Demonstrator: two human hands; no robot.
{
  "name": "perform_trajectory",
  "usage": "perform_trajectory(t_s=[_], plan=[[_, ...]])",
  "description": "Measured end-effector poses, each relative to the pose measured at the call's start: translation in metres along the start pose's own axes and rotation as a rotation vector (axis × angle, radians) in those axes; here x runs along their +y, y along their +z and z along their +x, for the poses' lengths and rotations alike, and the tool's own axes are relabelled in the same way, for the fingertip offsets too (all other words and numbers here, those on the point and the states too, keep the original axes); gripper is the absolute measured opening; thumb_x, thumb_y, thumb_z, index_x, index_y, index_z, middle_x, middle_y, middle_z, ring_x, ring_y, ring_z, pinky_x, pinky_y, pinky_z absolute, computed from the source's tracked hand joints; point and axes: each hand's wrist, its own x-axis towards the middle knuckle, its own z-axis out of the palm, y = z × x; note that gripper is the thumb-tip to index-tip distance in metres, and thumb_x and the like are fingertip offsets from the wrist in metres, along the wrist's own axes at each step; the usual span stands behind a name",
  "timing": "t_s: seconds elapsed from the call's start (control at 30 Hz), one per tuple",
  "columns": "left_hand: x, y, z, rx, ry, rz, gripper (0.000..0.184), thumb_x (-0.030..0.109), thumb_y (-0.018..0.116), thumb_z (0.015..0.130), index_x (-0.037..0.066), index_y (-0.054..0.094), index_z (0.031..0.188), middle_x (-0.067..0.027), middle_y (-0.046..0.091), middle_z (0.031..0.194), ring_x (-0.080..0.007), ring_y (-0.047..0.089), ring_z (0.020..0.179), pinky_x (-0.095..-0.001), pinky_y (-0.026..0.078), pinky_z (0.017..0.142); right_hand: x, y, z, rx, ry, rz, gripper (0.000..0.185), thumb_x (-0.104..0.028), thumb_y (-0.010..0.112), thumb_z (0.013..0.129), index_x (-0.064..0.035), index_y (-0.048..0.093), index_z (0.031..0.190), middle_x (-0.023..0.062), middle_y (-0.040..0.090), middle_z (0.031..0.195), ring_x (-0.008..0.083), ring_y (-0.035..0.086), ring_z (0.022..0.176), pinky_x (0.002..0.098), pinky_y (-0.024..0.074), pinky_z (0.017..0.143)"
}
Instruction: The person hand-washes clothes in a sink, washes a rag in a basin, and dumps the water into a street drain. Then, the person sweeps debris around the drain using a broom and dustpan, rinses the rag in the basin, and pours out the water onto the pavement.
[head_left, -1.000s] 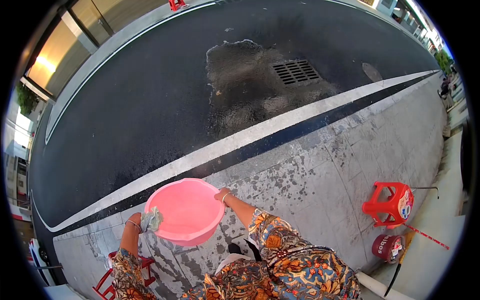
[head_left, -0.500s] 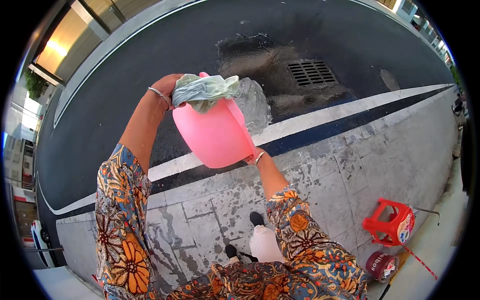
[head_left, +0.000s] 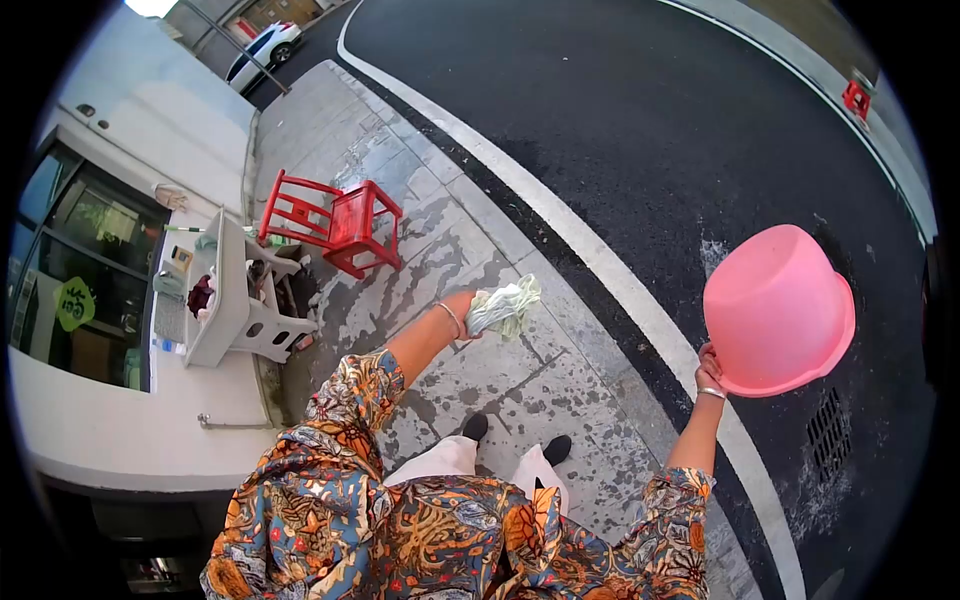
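In the head view, my left hand [head_left: 460, 315] is closed around a bunched, pale green and white cloth [head_left: 505, 306], held out over the wet pavement. Off to the right, my right hand [head_left: 709, 370] grips the rim of a pink plastic basin [head_left: 770, 310]. The basin is tipped over above the road, with its outer bottom facing up and its inside hidden. Beneath and beside it the asphalt is wet around a drain grate [head_left: 829, 435].
A red chair [head_left: 355, 222] stands on the left pavement. Next to it, a white plastic washstand [head_left: 245, 295] holding cloths and small items stands against the wall. A white kerb line [head_left: 590, 240] borders the road. A white car [head_left: 265, 50] is parked far off.
My view has swung left. The cloth has left the basin's side and is now apart from it in my left hand. The basin, which was pouring water, is tipped further over in my right hand.
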Motion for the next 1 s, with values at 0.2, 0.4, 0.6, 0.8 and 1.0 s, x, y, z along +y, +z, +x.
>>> perform_trajectory(t_s=[0.2,0.4,0.6,0.8,1.0], plan=[[-0.171,-0.283,-0.049,0.473,-0.191,-0.285,0.017,0.032,0.054,0.077,0.018,0.060,0.070,0.0020,0.060,0.066,-0.0188,0.057,0.059,-0.0404,0.043,0.051,0.079,0.065,0.108,-0.296,0.271,0.155,0.024,-0.017,0.049,0.084,0.0072,0.047,0.085,0.0114,0.047,0.058,0.0095,0.029,0.030,0.0198,0.0265,0.026],[-0.237,-0.367,-0.139,0.631,-0.182,-0.825,0.015,0.028,0.052,0.079,0.019,0.063,0.073,0.0025,0.063,0.070,-0.0163,0.059,0.059,-0.0353,0.043,0.048,0.247,0.091,0.145,-0.141,0.315,-0.113,0.029,-0.022,0.042,0.087,0.0062,0.048,0.092,0.0170,0.050,0.068,0.0106,0.031,0.031,0.0197,0.0281,0.026],[-0.212,-0.417,-0.171,0.424,-0.047,-1.042,0.022,0.024,0.045,0.083,0.017,0.066,0.083,0.0016,0.066,0.077,-0.0170,0.065,0.072,-0.0317,0.048,0.052,0.409,-0.004,0.152,0.066,0.291,-0.382,0.028,-0.030,0.037,0.090,-0.0106,0.053,0.101,0.0071,0.057,0.089,0.0181,0.052,0.068,0.0168,0.0300,0.031],[-0.196,-0.512,-0.215,0.470,0.067,-1.168,0.027,0.024,0.041,0.086,0.014,0.065,0.088,-0.0023,0.067,0.086,-0.0188,0.065,0.078,-0.0335,0.054,0.066,0.616,-0.087,0.144,0.441,0.430,-0.792,0.013,-0.010,0.053,0.083,-0.0074,0.056,0.096,0.0083,0.060,0.083,0.0243,0.059,0.067,0.0145,0.0413,0.030],[-0.109,-0.520,-0.257,0.467,0.495,-1.293,0.031,0.019,0.037,0.089,0.003,0.059,0.103,-0.0088,0.064,0.099,-0.0212,0.063,0.088,-0.0362,0.051,0.081,0.689,-0.112,0.180,0.604,0.611,-1.182,0.014,-0.003,0.052,0.078,0.0006,0.055,0.092,0.0158,0.060,0.081,0.0216,0.059,0.059,0.0160,0.0380,0.029]])
